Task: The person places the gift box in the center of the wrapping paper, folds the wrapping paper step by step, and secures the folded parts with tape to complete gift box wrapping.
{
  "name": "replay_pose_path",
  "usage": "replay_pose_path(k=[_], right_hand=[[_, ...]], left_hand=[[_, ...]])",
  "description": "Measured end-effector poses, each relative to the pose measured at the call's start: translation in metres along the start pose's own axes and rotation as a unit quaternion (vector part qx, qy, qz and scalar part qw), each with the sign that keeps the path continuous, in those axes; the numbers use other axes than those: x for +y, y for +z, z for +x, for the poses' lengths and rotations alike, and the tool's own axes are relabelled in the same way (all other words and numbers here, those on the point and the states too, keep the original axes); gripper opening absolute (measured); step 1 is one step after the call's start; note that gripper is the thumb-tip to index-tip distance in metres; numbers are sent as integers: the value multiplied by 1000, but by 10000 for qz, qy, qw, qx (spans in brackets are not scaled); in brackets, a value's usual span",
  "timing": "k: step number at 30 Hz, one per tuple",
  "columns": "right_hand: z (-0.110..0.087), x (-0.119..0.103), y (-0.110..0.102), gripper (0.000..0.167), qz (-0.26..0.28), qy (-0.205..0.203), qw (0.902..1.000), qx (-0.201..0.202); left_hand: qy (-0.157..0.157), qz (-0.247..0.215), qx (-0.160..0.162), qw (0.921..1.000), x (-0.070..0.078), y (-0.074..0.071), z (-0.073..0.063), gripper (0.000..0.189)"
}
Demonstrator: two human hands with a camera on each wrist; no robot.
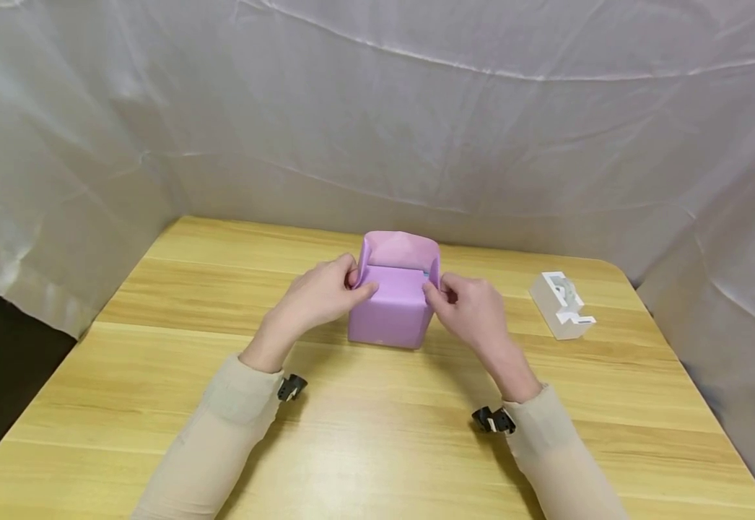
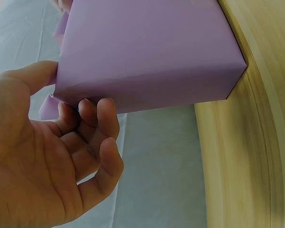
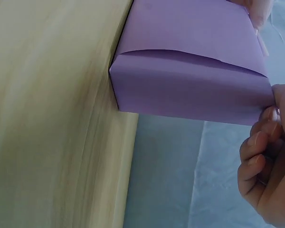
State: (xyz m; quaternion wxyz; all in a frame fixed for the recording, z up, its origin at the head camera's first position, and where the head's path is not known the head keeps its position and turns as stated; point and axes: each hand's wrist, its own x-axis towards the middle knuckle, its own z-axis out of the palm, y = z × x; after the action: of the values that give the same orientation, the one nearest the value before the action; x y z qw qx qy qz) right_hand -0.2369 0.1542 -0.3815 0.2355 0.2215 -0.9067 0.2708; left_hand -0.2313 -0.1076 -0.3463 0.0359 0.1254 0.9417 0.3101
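A box wrapped in purple paper (image 1: pixel 391 318) stands upright on the table. At its top the paper stays unfolded, with a lighter flap (image 1: pixel 400 250) standing up at the back. My left hand (image 1: pixel 322 292) pinches the wrapping paper at the top left edge; in the left wrist view, the thumb lies on the near face and the other fingers curl loosely beside the box. At the top right edge my right hand (image 1: pixel 475 309) pinches the paper between thumb and fingers. A long paper seam (image 3: pixel 194 58) runs along the box in the right wrist view. The box's contents are hidden.
To the right on the wooden table (image 1: pixel 377 448) sits a white tape dispenser (image 1: pixel 556 307) with a clear roll in it. A pale grey curtain (image 1: pixel 377 130) hangs behind the table and at both sides. Each sleeve cuff carries a small black camera.
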Motion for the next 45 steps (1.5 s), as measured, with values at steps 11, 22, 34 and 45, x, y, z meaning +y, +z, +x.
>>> replay_pose_path(k=[11,22,34,45], right_hand=[[-2,-5,0,44,827,1042,9883,-745],[-1,-8,5,36,1769,1437,9733,-292],[-14,10,0,36,1676,-757,9828,-141],[-15,21,-1,51,961,-1697,9771,-847]], left_hand=[[-46,-34,73,10000,-1,2,1,36],[28,-258,369,9990,-5,5,2,36],[-13,-218,354,9991,-2,6,2,36],[13,-187,320,9993,-4,7,2,36]])
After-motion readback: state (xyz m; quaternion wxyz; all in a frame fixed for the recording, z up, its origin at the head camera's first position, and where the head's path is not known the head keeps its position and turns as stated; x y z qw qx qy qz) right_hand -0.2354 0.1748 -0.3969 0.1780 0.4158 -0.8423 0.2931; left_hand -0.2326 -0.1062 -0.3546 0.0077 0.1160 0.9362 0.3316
